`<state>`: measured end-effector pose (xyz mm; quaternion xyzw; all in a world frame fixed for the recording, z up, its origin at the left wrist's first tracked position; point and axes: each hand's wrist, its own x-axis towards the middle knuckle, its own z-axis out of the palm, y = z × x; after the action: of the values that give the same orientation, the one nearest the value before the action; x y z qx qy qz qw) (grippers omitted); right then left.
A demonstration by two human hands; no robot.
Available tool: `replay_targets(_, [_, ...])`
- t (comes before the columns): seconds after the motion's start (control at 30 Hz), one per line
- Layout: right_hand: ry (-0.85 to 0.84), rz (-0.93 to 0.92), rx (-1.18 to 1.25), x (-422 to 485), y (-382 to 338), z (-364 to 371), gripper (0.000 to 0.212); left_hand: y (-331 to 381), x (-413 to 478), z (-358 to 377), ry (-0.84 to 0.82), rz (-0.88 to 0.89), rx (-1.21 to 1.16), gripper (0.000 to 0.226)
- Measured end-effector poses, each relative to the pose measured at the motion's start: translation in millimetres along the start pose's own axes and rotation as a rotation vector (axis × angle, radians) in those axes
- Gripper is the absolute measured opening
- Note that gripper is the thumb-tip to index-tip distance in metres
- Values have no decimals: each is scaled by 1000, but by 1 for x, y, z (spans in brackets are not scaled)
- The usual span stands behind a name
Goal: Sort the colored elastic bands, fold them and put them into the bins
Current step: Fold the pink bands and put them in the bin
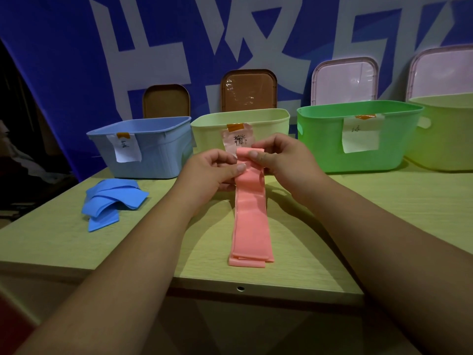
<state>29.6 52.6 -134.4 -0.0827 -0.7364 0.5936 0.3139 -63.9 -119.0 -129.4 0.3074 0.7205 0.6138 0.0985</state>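
Note:
A stack of pink elastic bands lies lengthwise on the table, its far end lifted. My left hand pinches that far end from the left, thumb on top. From the right, my right hand pinches the same end. Behind my hands stands the pale yellow bin with a pink label. A blue bin stands to its left and a green bin to its right. A loose pile of blue bands lies in front of the blue bin.
A second yellow-green bin stands at the far right. Brown lids and pink lids lean on the blue banner behind the bins. The table's front edge runs close under my forearms.

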Motion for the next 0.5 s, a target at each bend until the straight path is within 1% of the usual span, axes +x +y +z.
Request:
replay_targets(0.1, [-3, 5, 19, -1, -2, 1, 21, 0, -1, 3, 14, 26, 58, 18])
replay_targets(0.23, [12, 3, 42, -1, -3, 0, 18, 0, -2, 5, 41, 72, 179, 24])
replay_targets(0.4, [38, -12, 21, 0, -2, -2, 16, 1, -4, 5, -28, 74, 202, 17])
replay_targets(0.5, [45, -1, 27, 2, -1, -3, 14, 0, -4, 5, -59, 42, 185, 17])
